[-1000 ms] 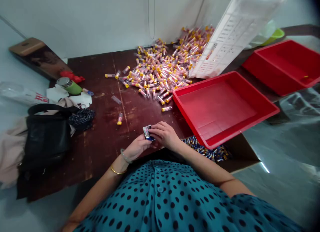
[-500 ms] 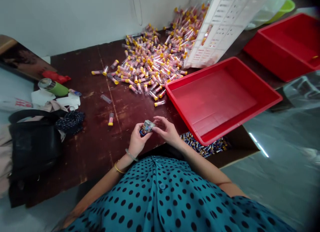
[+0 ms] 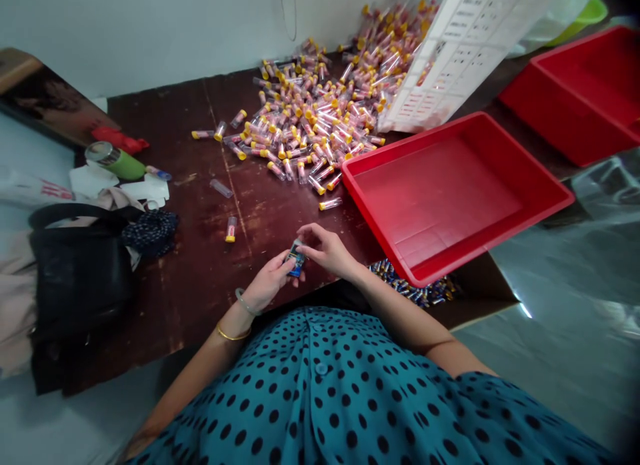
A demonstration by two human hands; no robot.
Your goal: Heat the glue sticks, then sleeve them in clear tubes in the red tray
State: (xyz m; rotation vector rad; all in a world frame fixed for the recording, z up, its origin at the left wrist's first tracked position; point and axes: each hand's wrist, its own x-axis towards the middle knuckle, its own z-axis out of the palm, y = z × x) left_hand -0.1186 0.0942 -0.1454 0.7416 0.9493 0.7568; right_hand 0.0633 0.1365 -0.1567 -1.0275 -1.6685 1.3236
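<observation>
A small blue packet [image 3: 296, 261] with a pale top is held over the table's front edge. My left hand [image 3: 273, 278] grips it from the left, thumb across its face. The fingers of my right hand [image 3: 325, 248] pinch the packet's upper end. Past my hands, one clear tube with a yellow cap [image 3: 330, 203] lies near the front of a large heap of similar tubes [image 3: 320, 118]. Another capped tube [image 3: 231, 229] and a clear tube without a visible cap [image 3: 221, 188] lie to the left.
A shallow red tray [image 3: 435, 191] juts over a cardboard box [image 3: 480, 288] of small blue items at my right. Another red bin [image 3: 560, 111] and a white printed panel [image 3: 450, 51] stand behind. On the left are a black bag [image 3: 80, 271] and a green bottle [image 3: 120, 161].
My left hand has turned and shifted slightly down, tilting the packet so its blue face shows. My right fingers have closed onto its top. The whole view has shifted slightly.
</observation>
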